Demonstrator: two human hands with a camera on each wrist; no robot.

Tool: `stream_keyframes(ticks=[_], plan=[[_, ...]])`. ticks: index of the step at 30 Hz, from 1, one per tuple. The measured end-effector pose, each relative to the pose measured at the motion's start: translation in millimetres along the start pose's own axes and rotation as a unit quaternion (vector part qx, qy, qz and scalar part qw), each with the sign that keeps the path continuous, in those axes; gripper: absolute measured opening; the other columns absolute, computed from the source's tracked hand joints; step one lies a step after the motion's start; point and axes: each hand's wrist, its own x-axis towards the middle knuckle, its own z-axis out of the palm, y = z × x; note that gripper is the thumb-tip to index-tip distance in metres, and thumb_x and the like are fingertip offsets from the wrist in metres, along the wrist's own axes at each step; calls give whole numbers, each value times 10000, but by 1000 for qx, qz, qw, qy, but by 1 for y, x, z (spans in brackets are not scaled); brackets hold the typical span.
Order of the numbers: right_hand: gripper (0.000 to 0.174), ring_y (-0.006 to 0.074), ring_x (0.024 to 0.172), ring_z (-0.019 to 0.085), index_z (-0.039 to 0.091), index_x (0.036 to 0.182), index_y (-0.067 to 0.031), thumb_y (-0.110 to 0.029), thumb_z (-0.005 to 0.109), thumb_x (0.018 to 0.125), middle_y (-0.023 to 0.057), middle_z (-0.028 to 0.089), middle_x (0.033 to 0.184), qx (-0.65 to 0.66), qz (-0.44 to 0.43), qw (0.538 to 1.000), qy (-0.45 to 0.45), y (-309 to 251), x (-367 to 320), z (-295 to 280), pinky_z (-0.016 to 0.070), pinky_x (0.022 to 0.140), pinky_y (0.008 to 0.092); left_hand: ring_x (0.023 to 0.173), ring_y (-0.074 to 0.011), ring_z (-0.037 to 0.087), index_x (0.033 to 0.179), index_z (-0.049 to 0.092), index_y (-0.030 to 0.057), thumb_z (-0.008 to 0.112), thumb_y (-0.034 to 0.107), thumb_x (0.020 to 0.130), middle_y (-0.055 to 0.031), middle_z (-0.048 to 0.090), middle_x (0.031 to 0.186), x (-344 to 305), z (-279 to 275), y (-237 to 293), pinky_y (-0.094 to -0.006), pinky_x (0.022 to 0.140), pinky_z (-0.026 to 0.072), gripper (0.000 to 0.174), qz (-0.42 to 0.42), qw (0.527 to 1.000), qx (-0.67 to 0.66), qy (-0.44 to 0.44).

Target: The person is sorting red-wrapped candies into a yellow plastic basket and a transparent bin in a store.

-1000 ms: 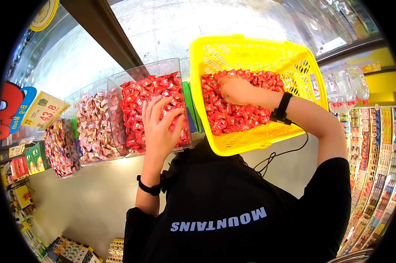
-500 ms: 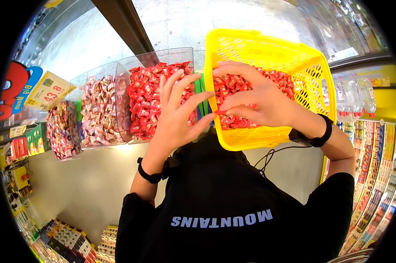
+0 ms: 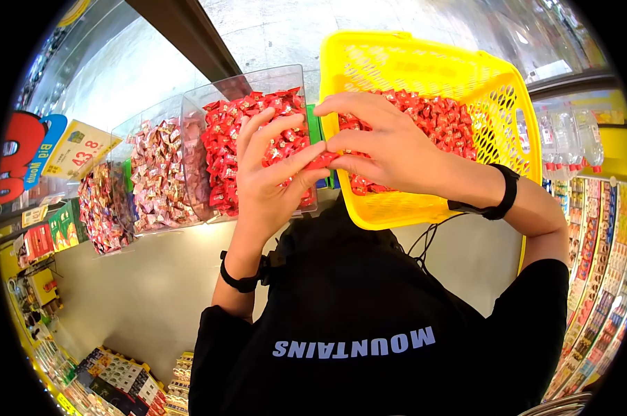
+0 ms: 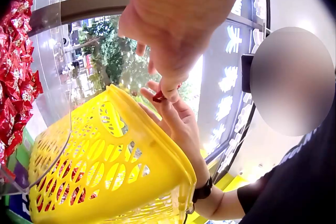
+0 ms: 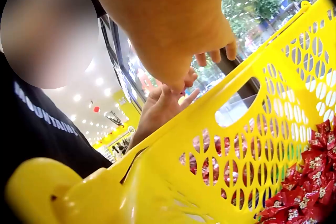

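A small red wrapped candy (image 3: pixel 322 161) is between my two hands, just off the near-left rim of the yellow basket (image 3: pixel 431 62). My left hand (image 3: pixel 268 184) pinches it with thumb and index finger, the other fingers spread in front of the clear bin. From the basket side, my right hand (image 3: pixel 404 152) pinches the candy too, its remaining fingers loosely bent. In the left wrist view the candy (image 4: pixel 159 97) shows at the fingertips. Many red candies (image 3: pixel 442 125) fill the basket floor, and similar red candies (image 3: pixel 223 152) heap in the bin.
Left of the red bin stand bins of pinkish candies (image 3: pixel 162 173) and mixed candies (image 3: pixel 105 208). A price sign (image 3: pixel 81 149) hangs at far left. Clear bottles (image 3: pixel 570 142) stand right of the basket, with stocked shelves (image 3: pixel 598 263) below. A black cable (image 3: pixel 424 246) hangs beneath the basket.
My right hand rose from the candies in the basket with one candy and moved left to my left hand. My left hand now pinches that candy as well.
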Motion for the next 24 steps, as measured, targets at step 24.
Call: stream_keyframes(ticks=[24], plan=[[345, 362, 1275, 591, 780, 1147, -154, -315, 829, 847, 138, 627, 1249, -89, 194, 865, -454, 90, -49, 26, 512, 1054, 499, 1530, -374, 344, 846, 854, 179, 901, 380, 679, -37, 554, 1530, -80, 12, -64, -647, 1273, 188, 265, -105, 947, 193, -233]])
